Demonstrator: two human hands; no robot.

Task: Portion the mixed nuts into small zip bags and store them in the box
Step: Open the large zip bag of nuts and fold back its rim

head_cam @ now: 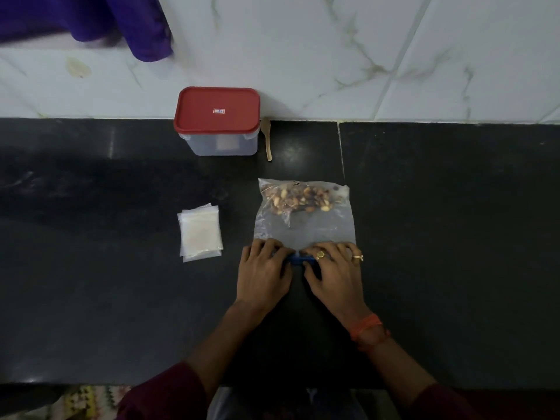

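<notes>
Gripping blue zip strip (pixel 298 259) of large clear plastic zip bag (pixel 304 228), flat on black stone counter (pixel 121 298). Left hand (pixel 263 269) and right hand (pixel 336 269) side by side, fingers curled over strip, nearly meeting at its middle; reads as a pinch, thumbs hidden. Mixed brown nuts (pixel 298 198) heaped at bag's far end, 12 o'clock from grip; bag long axis 6 to 12. Probably opening the seal, nothing portioned yet. Stack of small clear zip bags (pixel 200 231) at bag's 9 o'clock, left hand nearer. Clear rectangular plastic box (pixel 221 144) at 11 o'clock, red lid (pixel 216 109) on; small wooden spoon (pixel 266 137) just beside, at its 3 o'clock.
</notes>
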